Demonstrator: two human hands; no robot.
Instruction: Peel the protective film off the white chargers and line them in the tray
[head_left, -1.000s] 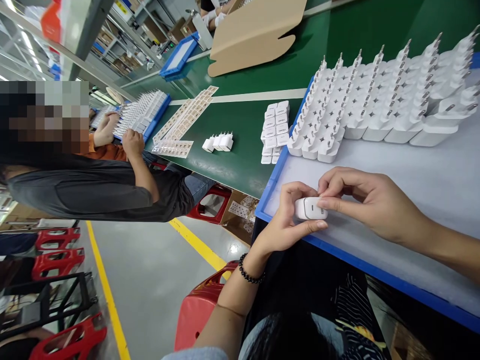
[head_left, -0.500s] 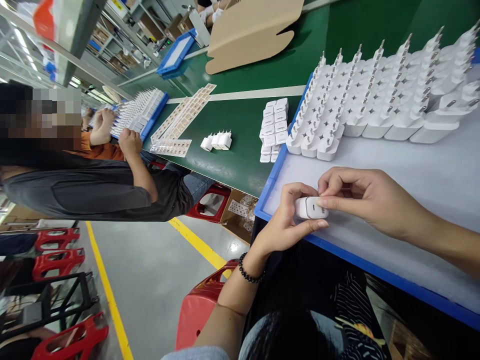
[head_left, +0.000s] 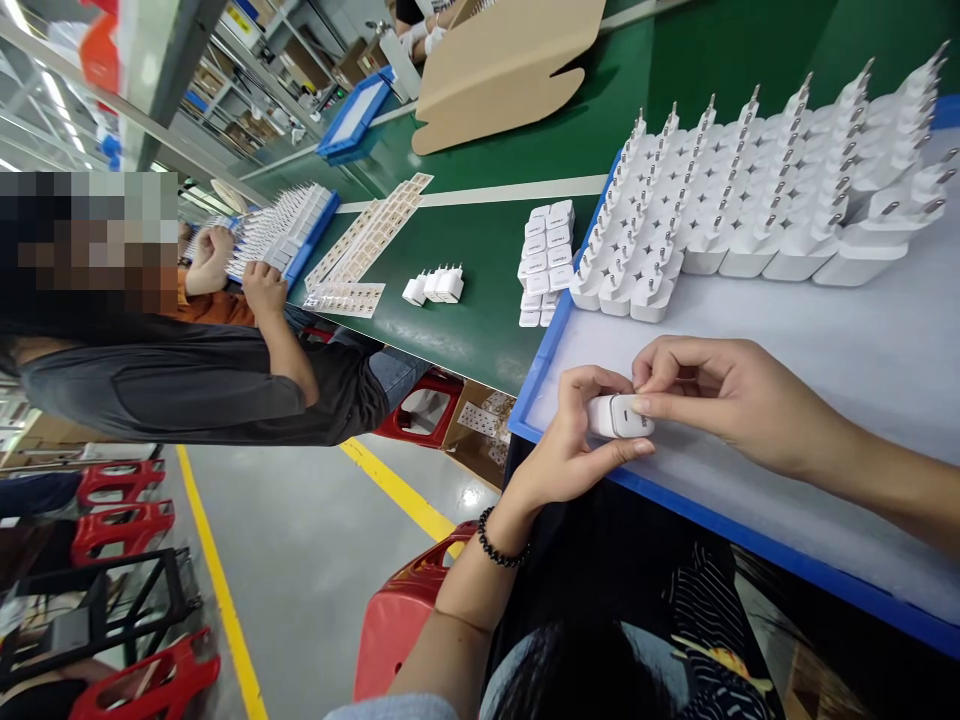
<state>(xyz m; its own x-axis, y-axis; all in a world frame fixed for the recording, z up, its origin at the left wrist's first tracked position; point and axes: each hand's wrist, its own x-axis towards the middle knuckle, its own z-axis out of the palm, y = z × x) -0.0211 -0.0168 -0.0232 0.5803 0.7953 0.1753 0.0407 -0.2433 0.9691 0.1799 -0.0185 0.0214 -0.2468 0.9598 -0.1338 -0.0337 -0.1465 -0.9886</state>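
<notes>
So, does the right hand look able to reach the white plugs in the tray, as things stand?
Probably yes: only bare tray surface seems to separate the right hand from the nearest plugs. However, it is touching the charger held in the left hand, so it might need freeing first.

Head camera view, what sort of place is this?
Likely a factory assembly line: white plug adapters stand in rows on a blue tray, and a co-worker sits at a long green workbench.

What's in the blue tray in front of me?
In the tray, rows of white plug chargers stand prongs-up on its pale floor. The floor beneath them is hidden.
</notes>
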